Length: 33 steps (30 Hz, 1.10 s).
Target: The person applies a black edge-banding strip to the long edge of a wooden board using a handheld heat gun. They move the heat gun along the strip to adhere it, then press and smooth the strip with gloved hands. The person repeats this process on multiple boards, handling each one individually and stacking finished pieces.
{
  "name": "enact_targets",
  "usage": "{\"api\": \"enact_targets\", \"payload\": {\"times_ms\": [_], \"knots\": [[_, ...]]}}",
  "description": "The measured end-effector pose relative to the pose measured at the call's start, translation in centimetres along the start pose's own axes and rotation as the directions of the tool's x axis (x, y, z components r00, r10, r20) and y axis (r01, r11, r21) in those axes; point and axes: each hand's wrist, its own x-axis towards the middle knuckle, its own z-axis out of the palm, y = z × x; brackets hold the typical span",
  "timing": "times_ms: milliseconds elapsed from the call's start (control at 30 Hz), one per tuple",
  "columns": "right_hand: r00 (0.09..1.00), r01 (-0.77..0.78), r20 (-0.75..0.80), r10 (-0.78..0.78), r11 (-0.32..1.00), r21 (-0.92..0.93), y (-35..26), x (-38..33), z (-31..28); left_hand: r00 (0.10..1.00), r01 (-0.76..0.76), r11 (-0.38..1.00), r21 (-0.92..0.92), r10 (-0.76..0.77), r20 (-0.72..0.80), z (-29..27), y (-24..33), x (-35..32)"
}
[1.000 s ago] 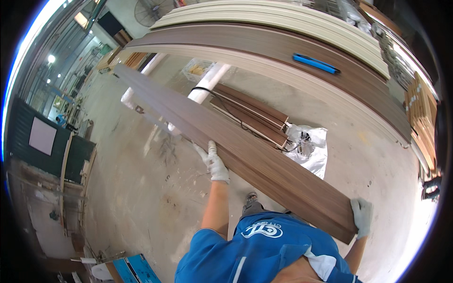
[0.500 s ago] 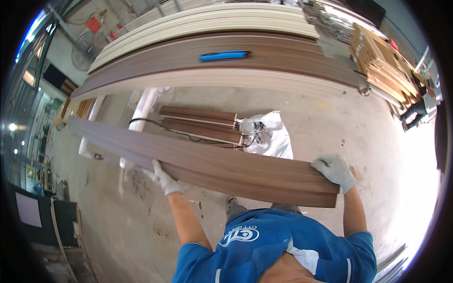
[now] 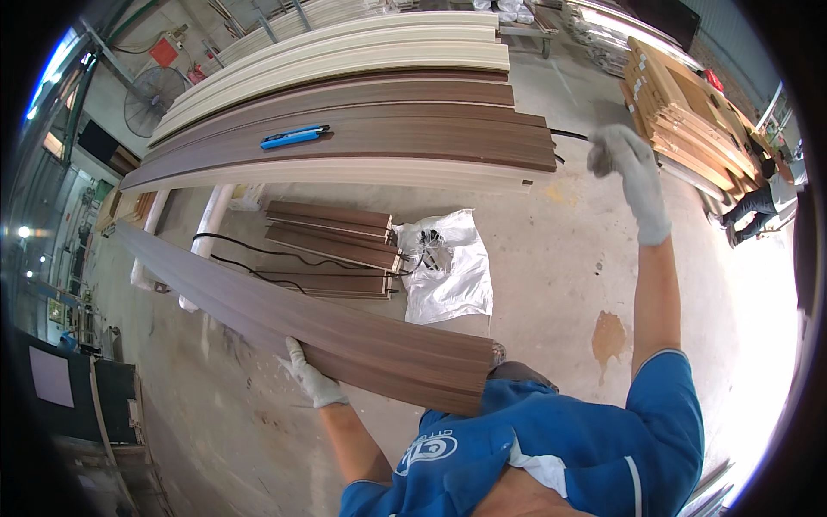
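The left hand [image 3: 312, 382], in a pale work glove, grips the lower edge of a long brown board [image 3: 301, 314], fingers curled under it and thumb on top. The board runs from the far left, near a white pipe [image 3: 203, 237] lying on the floor, down to the person's chest, where its near end sits just above the blue shirt [image 3: 551, 448]. It is held clear of the concrete floor [image 3: 560, 284], tilted slightly down toward the person.

The right hand [image 3: 624, 164], also gloved, is raised and well apart from the board. Its fingers are loosely bent and hold nothing; it hovers near the right end of a stack of long panels [image 3: 362, 142] beyond.

That stack has brown panels on top of a cream one, with more cream panels [image 3: 345, 52] behind. A blue tool [image 3: 295, 136] lies on the brown top panel. On the floor between the stack and the held board lie short brown offcuts [image 3: 332, 246], with a black cable [image 3: 250, 252] looping beside them and a white plastic bag [image 3: 448, 267] just to their right. A brown stain [image 3: 608, 338] marks the floor near the right arm.

At the upper right stands a pile of light wooden pieces [image 3: 680, 108], and another person [image 3: 758, 207] crouches beside it. A fan [image 3: 146, 102] stands at the upper left.
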Motion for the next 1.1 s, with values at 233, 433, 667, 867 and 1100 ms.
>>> {"api": "enact_targets", "payload": {"times_ms": [233, 433, 667, 867, 1100], "knots": [[0.957, -0.29, 0.073, 0.281, 0.945, 0.154, 8.3, 10.3, -3.1, 1.0, -0.018, 1.0, -0.025, 0.017, -0.024, -1.2, -2.0, -1.4], [0.858, -0.497, 0.199, 0.474, 0.864, 0.083, 20.8, 21.8, -3.4, 0.983, -0.106, 0.98, 0.165, 0.129, -0.134, -0.7, -3.8, -3.3], [0.632, -0.74, 0.606, 0.483, 0.607, 0.288, 29.1, 26.2, 4.4, 0.909, 0.01, 0.821, 0.571, 0.231, -0.348, 0.5, -3.3, -5.1], [0.684, -0.724, 0.562, 0.465, 0.336, 0.603, 28.0, 27.6, 8.7, 0.829, 0.122, 0.151, 0.981, 0.528, -0.185, 4.3, -2.5, -7.7], [0.714, -0.694, 0.552, 0.432, 0.332, 0.638, 27.9, 26.3, 8.9, 0.71, -0.049, -0.241, 0.969, 0.674, 0.203, 6.1, -0.3, -8.1]]}}
